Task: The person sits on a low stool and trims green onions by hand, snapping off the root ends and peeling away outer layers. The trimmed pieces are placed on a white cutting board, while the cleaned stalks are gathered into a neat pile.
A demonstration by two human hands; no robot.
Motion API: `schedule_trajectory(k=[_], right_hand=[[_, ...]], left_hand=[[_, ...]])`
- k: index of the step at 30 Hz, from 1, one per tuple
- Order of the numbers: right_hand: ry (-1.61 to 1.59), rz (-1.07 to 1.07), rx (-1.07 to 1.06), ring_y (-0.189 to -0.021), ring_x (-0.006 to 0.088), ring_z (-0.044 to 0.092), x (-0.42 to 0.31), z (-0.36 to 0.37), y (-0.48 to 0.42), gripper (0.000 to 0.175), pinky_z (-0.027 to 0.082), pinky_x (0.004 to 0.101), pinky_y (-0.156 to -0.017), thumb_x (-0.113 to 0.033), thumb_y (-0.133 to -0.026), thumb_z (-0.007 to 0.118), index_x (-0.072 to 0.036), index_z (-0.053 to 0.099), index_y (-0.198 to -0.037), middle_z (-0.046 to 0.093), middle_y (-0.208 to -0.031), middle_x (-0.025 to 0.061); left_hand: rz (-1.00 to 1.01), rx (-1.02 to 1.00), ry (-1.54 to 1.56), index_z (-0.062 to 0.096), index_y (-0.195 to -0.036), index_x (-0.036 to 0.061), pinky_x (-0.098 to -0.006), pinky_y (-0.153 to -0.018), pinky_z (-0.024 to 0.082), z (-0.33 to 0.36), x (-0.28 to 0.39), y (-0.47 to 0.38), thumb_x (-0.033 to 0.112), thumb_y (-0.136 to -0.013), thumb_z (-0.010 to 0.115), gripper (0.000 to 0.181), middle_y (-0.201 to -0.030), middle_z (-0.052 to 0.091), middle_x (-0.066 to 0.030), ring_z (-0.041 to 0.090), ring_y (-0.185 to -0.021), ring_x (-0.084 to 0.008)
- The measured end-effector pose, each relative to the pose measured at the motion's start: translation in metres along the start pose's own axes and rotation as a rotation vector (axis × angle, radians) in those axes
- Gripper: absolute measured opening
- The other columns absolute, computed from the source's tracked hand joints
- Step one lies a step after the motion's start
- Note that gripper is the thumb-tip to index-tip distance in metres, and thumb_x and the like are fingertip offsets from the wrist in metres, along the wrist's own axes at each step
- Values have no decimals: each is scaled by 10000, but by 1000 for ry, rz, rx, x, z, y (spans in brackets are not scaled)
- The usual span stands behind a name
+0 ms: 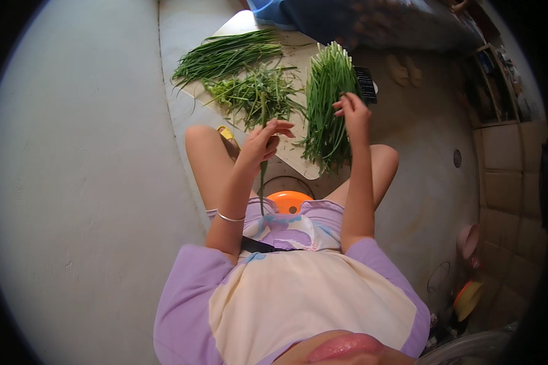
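Observation:
My left hand (264,140) is closed around a few garlic chive stalks (263,175), which stand up past the fingers and hang down toward my lap. My right hand (354,112) is over the near part of a large, neat bunch of garlic chives (326,86), thumb and fingertips close together. Whether anything small is pinched there is unclear. The bunch has its pale cut ends at the far side and its green tips toward me. Between the hands and beyond lies a loose heap of chive trimmings (260,91), yellowish and tangled. Behind it is another pile of chives (223,54).
All the chives lie on a pale board (297,157) between my knees. Below me an orange stool (288,200) shows. A dark printed card (366,85) sits beside the bunch. Tan slippers (404,70), a floor drain (457,158) and cardboard boxes (502,148) are to the right.

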State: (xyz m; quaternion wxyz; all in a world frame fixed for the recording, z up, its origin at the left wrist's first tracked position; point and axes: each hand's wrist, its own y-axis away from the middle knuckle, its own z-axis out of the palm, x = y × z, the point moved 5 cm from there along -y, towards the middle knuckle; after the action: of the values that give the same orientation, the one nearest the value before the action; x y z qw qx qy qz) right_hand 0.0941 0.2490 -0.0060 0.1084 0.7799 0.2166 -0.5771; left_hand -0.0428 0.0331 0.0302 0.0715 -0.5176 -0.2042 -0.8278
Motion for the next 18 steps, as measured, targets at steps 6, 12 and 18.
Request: schedule_trajectory(k=[6,12,18], right_hand=[[262,-300,90,-984,283,590,-7,6,-35,397,463,367,-842,-297,-918,527,-28,526,-1211,611,-1089,135],[-432,-69,-658,-673,63,545,-98,74,54,230,444,212,-586,-207,-901,575,-19,623,-1024,618,-783,18],[-487,149,-667,-516,34,500,-105,76,63,160,385,188,-447,-164,-873,619,-5,634,-873,569,-637,-5]], left_hand=[[-66,-188,192,576,-1039,20,-168,-390,193,12,-1,2,281,-952,411,321,-884,585,-42,249,-431,-17],[-187,-287,159,576,-983,28,-165,-386,200,14,-4,12,259,-939,447,268,-786,600,-42,286,-429,-9],[-46,-55,-122,576,-969,41,-166,-389,212,19,6,15,284,-961,441,278,-730,598,-23,299,-417,-7]])
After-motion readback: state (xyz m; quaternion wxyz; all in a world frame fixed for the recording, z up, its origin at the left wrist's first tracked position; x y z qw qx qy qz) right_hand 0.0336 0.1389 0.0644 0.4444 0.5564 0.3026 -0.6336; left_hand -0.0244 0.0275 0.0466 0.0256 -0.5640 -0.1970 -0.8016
